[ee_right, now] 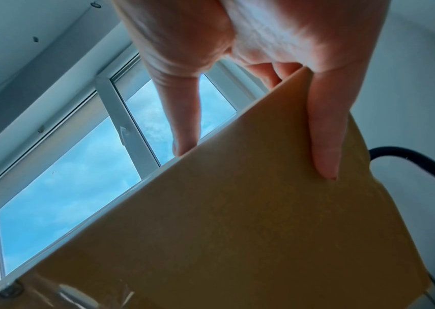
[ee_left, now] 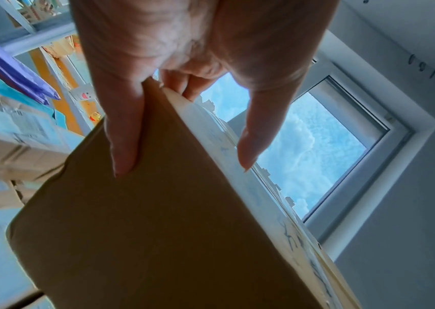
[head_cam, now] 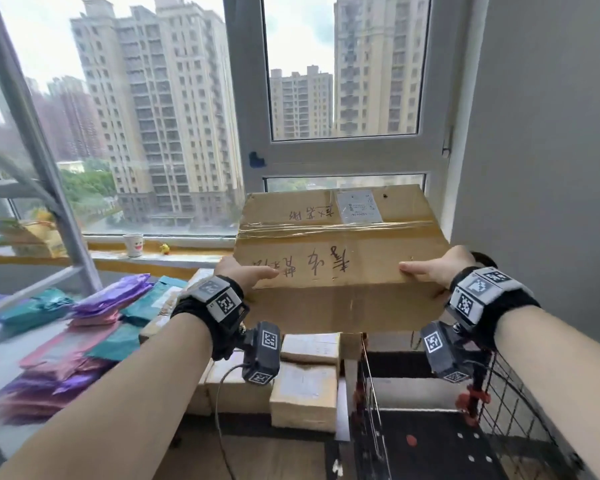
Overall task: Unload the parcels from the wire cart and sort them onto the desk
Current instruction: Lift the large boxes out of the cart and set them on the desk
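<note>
On the table (head_cam: 0, 344) at the left lie purple, pink and teal mailer bags (head_cam: 84, 317), with a smiley-face paper cup (head_cam: 132, 244) and a small yellow toy (head_cam: 165, 248) on the window sill behind, and brown parcels (head_cam: 305, 386) stacked at the table's right end. The left hand (head_cam: 245, 271) and right hand (head_cam: 437, 266) grip the near corners of a large cardboard box (head_cam: 340, 244) held in the air, thumbs on top and fingers (ee_left: 123, 133) curled under, above those parcels and the wire cart (head_cam: 513, 420). Its taped top bears handwritten characters I cannot read and a white label (head_cam: 359, 206) too small to make out.
</note>
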Motion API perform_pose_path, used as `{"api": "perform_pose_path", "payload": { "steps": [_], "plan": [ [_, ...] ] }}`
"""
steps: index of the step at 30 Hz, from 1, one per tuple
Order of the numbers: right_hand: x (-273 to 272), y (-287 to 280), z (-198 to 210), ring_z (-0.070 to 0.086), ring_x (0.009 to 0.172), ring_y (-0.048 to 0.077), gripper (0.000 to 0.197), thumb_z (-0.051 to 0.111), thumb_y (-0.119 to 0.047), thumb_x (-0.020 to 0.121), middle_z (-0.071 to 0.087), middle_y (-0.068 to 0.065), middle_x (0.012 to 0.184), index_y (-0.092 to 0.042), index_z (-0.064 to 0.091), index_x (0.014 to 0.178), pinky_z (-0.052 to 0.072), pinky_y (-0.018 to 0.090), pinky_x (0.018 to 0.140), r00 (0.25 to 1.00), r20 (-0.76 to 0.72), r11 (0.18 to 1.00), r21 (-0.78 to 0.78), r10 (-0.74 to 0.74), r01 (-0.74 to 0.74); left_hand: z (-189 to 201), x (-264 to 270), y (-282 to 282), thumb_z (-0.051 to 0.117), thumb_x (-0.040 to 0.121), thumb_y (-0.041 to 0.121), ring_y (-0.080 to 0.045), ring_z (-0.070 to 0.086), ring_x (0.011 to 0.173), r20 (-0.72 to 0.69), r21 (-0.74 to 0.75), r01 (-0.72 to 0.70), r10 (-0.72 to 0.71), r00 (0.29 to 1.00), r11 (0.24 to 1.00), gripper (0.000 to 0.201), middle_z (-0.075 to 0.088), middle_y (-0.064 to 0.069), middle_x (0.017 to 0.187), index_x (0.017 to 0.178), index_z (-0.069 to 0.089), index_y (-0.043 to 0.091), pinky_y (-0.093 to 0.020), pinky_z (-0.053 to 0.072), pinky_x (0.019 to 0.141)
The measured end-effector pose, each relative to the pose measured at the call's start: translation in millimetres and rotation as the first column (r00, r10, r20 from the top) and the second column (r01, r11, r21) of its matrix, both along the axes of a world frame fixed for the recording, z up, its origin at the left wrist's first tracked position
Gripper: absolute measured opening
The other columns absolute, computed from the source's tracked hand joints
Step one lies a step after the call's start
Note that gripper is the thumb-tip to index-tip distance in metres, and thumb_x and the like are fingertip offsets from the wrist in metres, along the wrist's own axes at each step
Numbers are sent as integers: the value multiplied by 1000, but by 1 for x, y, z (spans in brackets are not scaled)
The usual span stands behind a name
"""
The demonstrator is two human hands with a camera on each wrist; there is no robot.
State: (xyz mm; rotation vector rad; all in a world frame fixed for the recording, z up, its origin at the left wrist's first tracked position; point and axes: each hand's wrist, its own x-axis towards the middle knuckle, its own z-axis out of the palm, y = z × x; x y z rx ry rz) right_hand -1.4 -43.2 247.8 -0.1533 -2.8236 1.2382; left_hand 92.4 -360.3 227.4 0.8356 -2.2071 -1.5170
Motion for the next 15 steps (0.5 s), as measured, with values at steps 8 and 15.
{"api": "perform_pose_path", "payload": {
  "steps": [8,15],
  "plan": [
    [0,-90,-2,55,113,32,83,77,-53,67,57,18,122,4,50,120,44,34,92,998,52,1000,2,-28,28,9,-11,-90,87,57,27,-30,62,99,40,13,55,-56,998,998,65,63,-10,112,115,59,13,-51,58,70],
    [-39,-130,-17,59,107,31,76,77,-51,67,61,16,118,3,55,116,47,33,90,998,67,999,40,2,-5,-8,-47,-126,78,73,8,-31,62,92,98,49,55,-60,993,997,34,63,-12,105,100,57,11,-52,57,73]
  ]
}}
